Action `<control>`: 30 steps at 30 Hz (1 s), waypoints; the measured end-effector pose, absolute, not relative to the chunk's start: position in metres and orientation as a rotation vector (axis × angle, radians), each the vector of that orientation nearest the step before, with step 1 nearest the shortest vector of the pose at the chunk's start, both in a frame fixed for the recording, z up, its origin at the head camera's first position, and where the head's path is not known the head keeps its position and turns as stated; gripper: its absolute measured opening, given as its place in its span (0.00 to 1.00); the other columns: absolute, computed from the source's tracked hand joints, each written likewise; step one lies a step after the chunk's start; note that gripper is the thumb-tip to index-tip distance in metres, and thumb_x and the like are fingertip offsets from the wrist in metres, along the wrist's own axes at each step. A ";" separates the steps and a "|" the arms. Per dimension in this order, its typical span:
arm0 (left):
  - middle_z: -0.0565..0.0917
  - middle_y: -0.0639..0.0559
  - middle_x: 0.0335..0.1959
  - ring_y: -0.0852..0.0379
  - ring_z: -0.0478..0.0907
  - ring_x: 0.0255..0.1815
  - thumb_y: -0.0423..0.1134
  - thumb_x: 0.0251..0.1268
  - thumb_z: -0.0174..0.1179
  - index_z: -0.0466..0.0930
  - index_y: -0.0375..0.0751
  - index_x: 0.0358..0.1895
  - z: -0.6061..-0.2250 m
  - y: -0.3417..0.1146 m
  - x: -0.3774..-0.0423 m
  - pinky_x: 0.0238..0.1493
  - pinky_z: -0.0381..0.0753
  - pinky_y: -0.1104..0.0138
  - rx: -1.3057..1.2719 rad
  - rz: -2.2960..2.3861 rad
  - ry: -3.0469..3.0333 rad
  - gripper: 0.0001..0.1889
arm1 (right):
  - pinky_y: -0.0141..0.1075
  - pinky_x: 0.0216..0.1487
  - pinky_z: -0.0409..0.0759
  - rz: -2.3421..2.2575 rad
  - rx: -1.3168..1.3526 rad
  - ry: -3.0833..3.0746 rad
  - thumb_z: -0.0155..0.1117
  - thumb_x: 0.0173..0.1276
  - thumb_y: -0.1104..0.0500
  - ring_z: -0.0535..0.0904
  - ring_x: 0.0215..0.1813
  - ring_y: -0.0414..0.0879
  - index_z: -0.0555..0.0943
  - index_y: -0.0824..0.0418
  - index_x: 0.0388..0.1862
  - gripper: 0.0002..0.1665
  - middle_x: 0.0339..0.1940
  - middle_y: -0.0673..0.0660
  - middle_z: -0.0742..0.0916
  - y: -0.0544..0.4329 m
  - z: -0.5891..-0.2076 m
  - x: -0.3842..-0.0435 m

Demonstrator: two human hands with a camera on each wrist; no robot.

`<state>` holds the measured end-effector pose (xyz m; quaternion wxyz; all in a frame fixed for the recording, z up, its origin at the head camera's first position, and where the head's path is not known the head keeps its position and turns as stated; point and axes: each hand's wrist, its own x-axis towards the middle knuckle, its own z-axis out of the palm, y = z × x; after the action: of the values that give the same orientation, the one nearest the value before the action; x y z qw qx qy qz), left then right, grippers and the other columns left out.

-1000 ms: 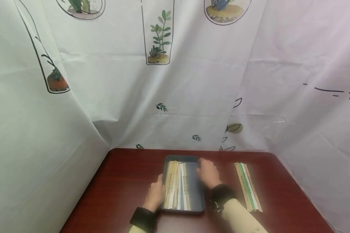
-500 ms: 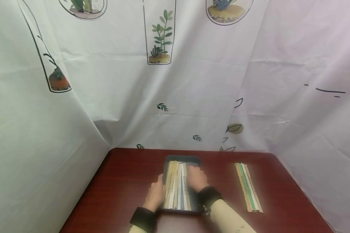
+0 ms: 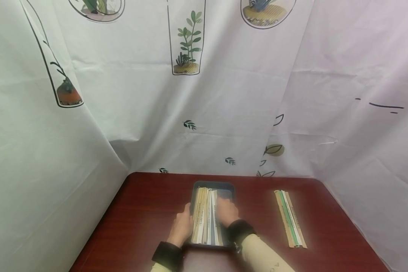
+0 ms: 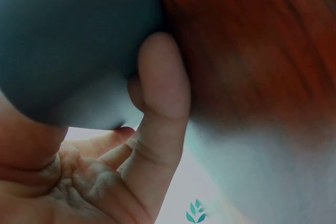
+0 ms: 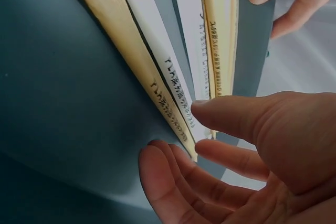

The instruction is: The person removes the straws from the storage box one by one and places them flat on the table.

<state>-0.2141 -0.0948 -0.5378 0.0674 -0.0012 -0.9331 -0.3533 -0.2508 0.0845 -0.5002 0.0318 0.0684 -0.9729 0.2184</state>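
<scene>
A dark blue-grey tray (image 3: 213, 184) lies on the table, holding a row of long paper-wrapped straws (image 3: 201, 215) in tan and white. My left hand (image 3: 181, 226) grips the tray's left side; the left wrist view shows the fingers (image 4: 164, 77) bent around its wall. Inside the tray, my right hand (image 3: 227, 210) is at the right side of the row. In the right wrist view its thumb reaches over the white wrappers and its relaxed fingers lie close to the end of a tan straw (image 5: 126, 51), a gap between thumb and fingers.
Right of the tray lies a second group of wrapped straws (image 3: 290, 219), tan, green and white, on the red-brown table (image 3: 149, 204). White cloth (image 3: 142, 113) printed with plants hangs behind the table and along both sides.
My right hand has moved left from the tray's right rim to the straws inside, shifting slightly further left in the last half second. The left hand keeps its grip on the tray.
</scene>
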 end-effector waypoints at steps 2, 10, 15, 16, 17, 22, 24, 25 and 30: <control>0.85 0.33 0.39 0.51 0.77 0.27 0.32 0.74 0.56 0.67 0.36 0.73 -0.538 -0.095 -0.214 0.30 0.76 0.53 -0.003 -1.066 -2.813 0.26 | 0.52 0.28 0.79 0.662 0.219 -3.006 0.58 0.66 0.69 0.79 0.27 0.56 0.76 0.59 0.29 0.08 0.25 0.58 0.81 0.084 -0.501 -0.250; 0.85 0.32 0.37 0.51 0.78 0.25 0.31 0.73 0.56 0.68 0.35 0.72 -0.539 -0.097 -0.215 0.28 0.76 0.53 -0.025 -1.063 -2.787 0.26 | 0.52 0.31 0.79 0.634 0.222 -3.050 0.61 0.62 0.70 0.78 0.28 0.54 0.77 0.59 0.29 0.07 0.26 0.57 0.81 0.080 -0.505 -0.253; 0.85 0.32 0.38 0.50 0.78 0.26 0.31 0.73 0.56 0.67 0.36 0.73 -0.541 -0.098 -0.215 0.28 0.76 0.52 -0.008 -1.068 -2.800 0.26 | 0.53 0.30 0.79 0.623 0.226 -3.063 0.66 0.54 0.72 0.78 0.28 0.55 0.76 0.60 0.31 0.11 0.26 0.59 0.82 0.075 -0.509 -0.255; 0.85 0.32 0.38 0.50 0.78 0.26 0.32 0.73 0.56 0.67 0.36 0.73 -0.542 -0.097 -0.215 0.29 0.76 0.52 -0.004 -1.066 -2.801 0.26 | 0.52 0.30 0.79 0.616 0.227 -3.065 0.67 0.53 0.72 0.77 0.28 0.55 0.76 0.60 0.31 0.11 0.26 0.59 0.81 0.074 -0.510 -0.256; 0.85 0.32 0.38 0.50 0.78 0.27 0.32 0.73 0.56 0.67 0.36 0.73 -0.542 -0.097 -0.215 0.29 0.76 0.52 -0.001 -1.067 -2.803 0.26 | 0.52 0.30 0.79 0.608 0.234 -3.062 0.67 0.53 0.71 0.78 0.28 0.55 0.76 0.60 0.31 0.11 0.26 0.59 0.82 0.074 -0.511 -0.256; 0.85 0.33 0.37 0.51 0.76 0.25 0.32 0.73 0.56 0.67 0.36 0.73 -0.543 -0.096 -0.215 0.28 0.75 0.53 0.001 -1.072 -2.810 0.26 | 0.52 0.31 0.79 0.621 0.250 -3.064 0.63 0.60 0.70 0.78 0.28 0.54 0.77 0.61 0.34 0.07 0.27 0.60 0.83 0.072 -0.513 -0.257; 0.84 0.34 0.36 0.52 0.75 0.24 0.32 0.73 0.56 0.67 0.36 0.73 -0.543 -0.096 -0.216 0.27 0.74 0.54 -0.001 -1.073 -2.811 0.26 | 0.53 0.32 0.79 0.656 0.251 -3.069 0.63 0.61 0.69 0.79 0.29 0.55 0.77 0.61 0.35 0.06 0.28 0.61 0.83 0.072 -0.513 -0.258; 0.84 0.34 0.36 0.52 0.75 0.24 0.32 0.74 0.56 0.67 0.37 0.73 -0.543 -0.096 -0.216 0.27 0.74 0.54 -0.002 -1.075 -2.810 0.26 | 0.53 0.33 0.80 0.672 0.252 -3.072 0.63 0.62 0.69 0.79 0.30 0.56 0.77 0.61 0.35 0.06 0.28 0.61 0.83 0.072 -0.513 -0.258; 0.85 0.34 0.39 0.51 0.76 0.26 0.32 0.74 0.56 0.67 0.37 0.74 -0.542 -0.096 -0.217 0.30 0.76 0.53 0.010 -1.079 -2.813 0.27 | 0.53 0.35 0.79 0.705 0.278 -3.072 0.65 0.60 0.69 0.79 0.31 0.56 0.76 0.60 0.37 0.09 0.30 0.62 0.83 0.073 -0.515 -0.260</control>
<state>-0.2167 -0.0956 -0.5421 0.0641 0.0033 -0.9317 -0.3575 -0.2598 0.0730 -0.5146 -0.0112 0.0879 -0.9708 0.2229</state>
